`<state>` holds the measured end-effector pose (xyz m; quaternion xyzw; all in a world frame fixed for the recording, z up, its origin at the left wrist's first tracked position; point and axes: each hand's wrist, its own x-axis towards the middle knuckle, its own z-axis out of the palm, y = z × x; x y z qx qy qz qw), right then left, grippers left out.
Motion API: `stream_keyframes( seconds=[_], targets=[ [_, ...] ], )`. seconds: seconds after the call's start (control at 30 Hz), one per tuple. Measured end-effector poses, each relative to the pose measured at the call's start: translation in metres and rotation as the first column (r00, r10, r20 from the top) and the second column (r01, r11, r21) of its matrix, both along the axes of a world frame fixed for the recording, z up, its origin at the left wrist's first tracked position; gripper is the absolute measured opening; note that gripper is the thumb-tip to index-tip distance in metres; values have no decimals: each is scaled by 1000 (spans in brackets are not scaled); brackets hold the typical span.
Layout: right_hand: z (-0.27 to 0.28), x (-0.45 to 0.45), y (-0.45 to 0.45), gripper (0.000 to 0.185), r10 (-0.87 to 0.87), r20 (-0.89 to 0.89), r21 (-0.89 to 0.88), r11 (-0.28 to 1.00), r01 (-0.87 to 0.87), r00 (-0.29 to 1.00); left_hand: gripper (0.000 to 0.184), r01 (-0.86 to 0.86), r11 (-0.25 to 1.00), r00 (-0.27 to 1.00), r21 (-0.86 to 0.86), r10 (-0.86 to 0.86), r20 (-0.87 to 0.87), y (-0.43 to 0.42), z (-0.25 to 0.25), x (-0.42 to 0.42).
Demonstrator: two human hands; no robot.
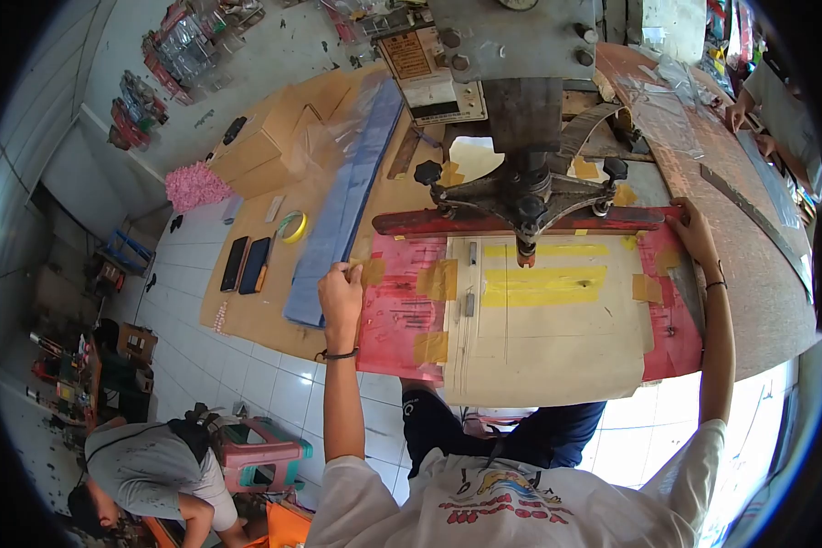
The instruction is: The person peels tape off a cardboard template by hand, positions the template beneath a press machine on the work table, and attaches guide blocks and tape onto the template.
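A red board (400, 310) lies under the press head, with a beige sheet (557, 352) taped over its middle by brown tape. Yellow strips (543, 285) and two small metal pieces (470, 304) sit on that sheet. My left hand (341, 297) is closed on the board's left edge, fingers bent over it. At the far right corner, my right hand (694, 233) grips the board beside the end of the red press bar (521, 221). The undersides of the board and some of my fingertips are hidden.
Above the board hangs the press's metal head (528, 196). Left on the table are blue plastic sheeting (347, 219), a yellow tape roll (292, 226), dark cases (256, 260) and a cardboard box (265, 137). One person bends low at left; another's hands work at far right.
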<state>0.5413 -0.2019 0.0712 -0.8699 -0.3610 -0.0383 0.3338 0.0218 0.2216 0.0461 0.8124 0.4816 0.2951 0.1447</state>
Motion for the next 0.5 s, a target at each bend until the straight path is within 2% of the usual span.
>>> stream_keyframes(
  seconds=[0.13,0.23,0.27,0.37,0.4,0.43,0.47,0.5],
  targets=[
    [-3,7,2,33,24,-75,61,998,-19,997,26,55,995,996,-89,-49,74,13,1,-5],
    [-2,8,1,32,80,-126,91,993,-69,989,27,154,943,988,-295,-149,39,31,11,-15],
    [1,7,0,32,98,-133,96,992,-85,986,28,138,824,990,-549,-99,99,31,20,-18],
    [-2,13,-4,32,156,-238,173,978,-117,959,30,332,656,941,-678,-176,290,25,21,-25],
    [-3,19,-4,33,178,-246,201,971,-129,953,27,335,725,941,-601,-231,246,24,15,-24],
    [-8,23,-5,33,199,-260,222,965,-142,945,26,350,846,935,-402,-288,209,14,15,-21],
    [-13,26,-6,33,220,-278,240,959,-154,935,24,358,915,930,-186,-332,158,2,12,-17],
    [-13,26,-6,33,224,-284,231,960,-160,932,22,358,933,928,35,-360,94,-14,12,-9]
  ],
)
